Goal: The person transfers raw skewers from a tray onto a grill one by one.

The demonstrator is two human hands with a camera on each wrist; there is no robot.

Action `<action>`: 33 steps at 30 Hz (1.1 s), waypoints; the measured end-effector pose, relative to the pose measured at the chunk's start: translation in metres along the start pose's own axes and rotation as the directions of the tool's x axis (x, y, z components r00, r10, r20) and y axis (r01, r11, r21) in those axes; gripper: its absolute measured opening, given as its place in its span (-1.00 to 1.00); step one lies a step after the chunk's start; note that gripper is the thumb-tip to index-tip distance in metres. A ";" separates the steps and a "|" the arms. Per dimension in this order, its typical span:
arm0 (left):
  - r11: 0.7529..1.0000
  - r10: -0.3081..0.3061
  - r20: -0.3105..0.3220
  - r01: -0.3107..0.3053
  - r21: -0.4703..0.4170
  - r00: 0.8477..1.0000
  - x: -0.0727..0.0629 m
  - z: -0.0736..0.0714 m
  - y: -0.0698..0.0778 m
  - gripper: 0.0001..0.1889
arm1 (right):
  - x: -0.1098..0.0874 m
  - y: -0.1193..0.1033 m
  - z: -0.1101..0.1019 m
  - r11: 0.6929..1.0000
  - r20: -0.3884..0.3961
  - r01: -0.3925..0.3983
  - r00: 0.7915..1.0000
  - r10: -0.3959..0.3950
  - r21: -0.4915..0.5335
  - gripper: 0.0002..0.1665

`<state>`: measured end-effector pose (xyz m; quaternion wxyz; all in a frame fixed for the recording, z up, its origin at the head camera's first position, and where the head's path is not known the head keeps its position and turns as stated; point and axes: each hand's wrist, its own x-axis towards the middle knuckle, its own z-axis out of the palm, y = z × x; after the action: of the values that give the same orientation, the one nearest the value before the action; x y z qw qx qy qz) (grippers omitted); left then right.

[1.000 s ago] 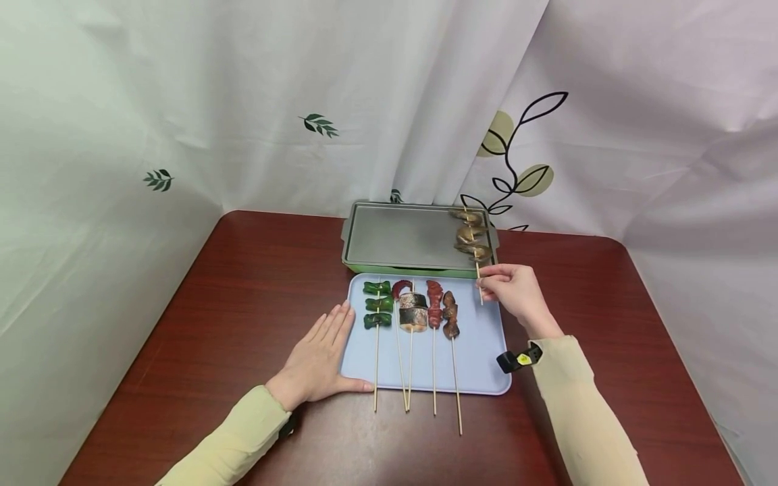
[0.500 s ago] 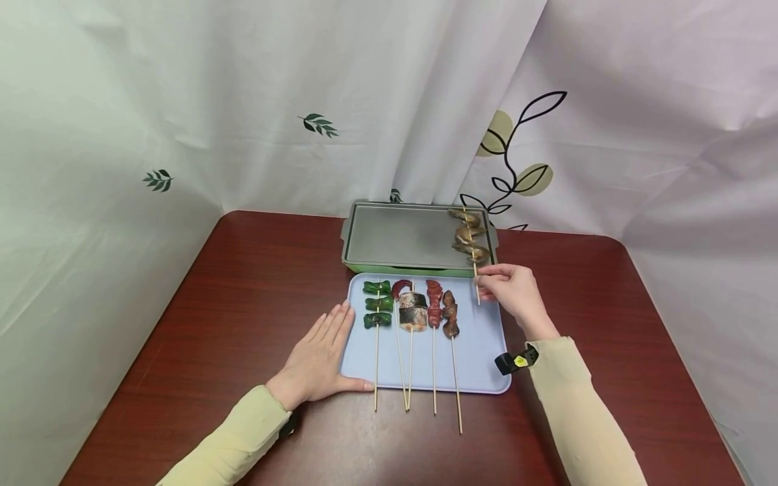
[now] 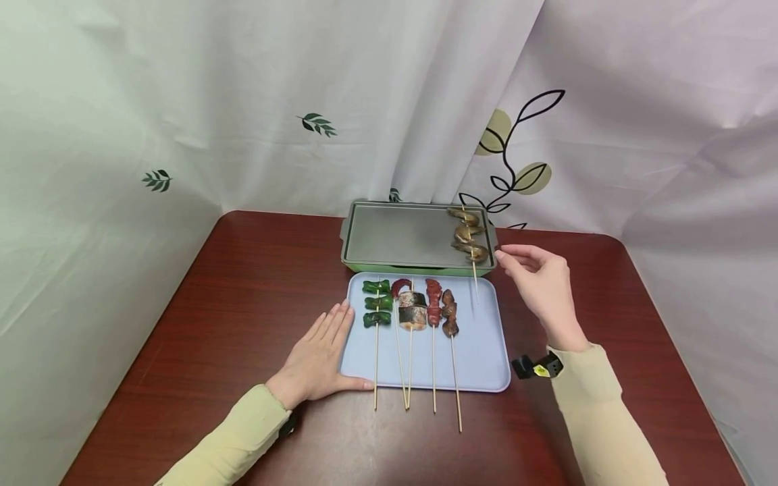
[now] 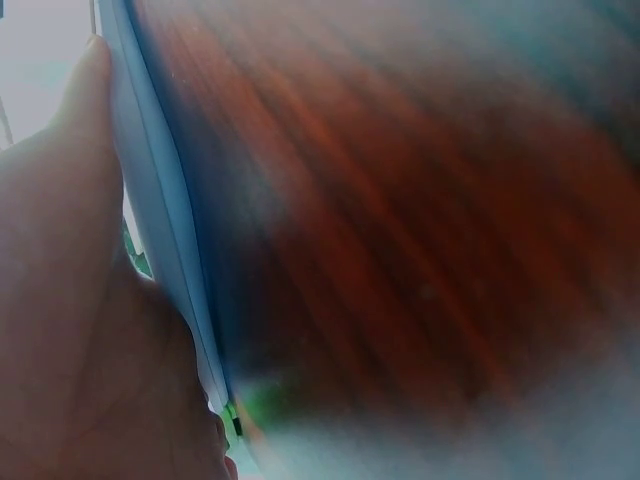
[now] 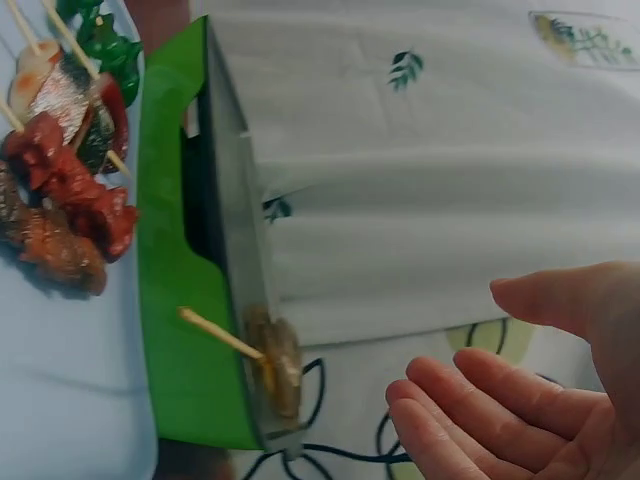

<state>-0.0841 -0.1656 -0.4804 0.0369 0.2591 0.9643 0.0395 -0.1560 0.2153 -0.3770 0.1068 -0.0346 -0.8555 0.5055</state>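
Observation:
A skewer of brown curled pieces (image 3: 467,235) lies at the right end of the grey grill plate (image 3: 401,236), its bare stick jutting over the blue tray (image 3: 480,358). My right hand (image 3: 543,287) is just right of that skewer, apart from it; thumb and fingers hold nothing, and the right wrist view shows a gap between them. My left hand (image 3: 316,358) rests at the tray's left edge with straight fingers, the thumb at its near left corner. On the tray lie a green pepper skewer (image 3: 377,304), a fish-like skewer (image 3: 412,310), a red meat skewer (image 3: 433,304) and a brown meat skewer (image 3: 450,314).
A dark red curled piece (image 3: 400,288) on a stick lies partly behind the fish-like skewer. The grill's green body (image 5: 185,350) stands right behind the tray. Several stick ends overhang the tray's near edge above the brown table (image 3: 255,283). White curtains (image 3: 273,88) close off the back and sides.
My right hand has let go of the brown skewer's stick and moved right, away from it. The skewer stays on the grill after a slight shift left. My left hand has not moved.

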 end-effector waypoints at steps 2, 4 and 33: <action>1.000 0.002 -0.008 -0.002 -0.001 1.000 0.000 0.001 0.000 0.42 | -0.003 -0.004 -0.004 1.000 -0.002 0.013 1.000 -0.013 -0.017 -0.48; 1.000 0.007 -0.022 -0.007 0.002 1.000 0.001 0.003 -0.001 0.42 | -0.006 -0.007 -0.007 0.999 0.000 0.027 1.000 -0.027 -0.039 -0.47; 1.000 0.020 -0.067 -0.020 0.001 0.998 0.000 0.009 -0.003 0.41 | -0.068 0.004 -0.006 0.992 0.153 0.096 0.985 -0.082 -0.083 -0.60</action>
<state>-0.0846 -0.1682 -0.4901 0.0043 0.2674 0.9624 0.0484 -0.0882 0.2111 -0.3874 0.0632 0.0369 -0.8836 0.4624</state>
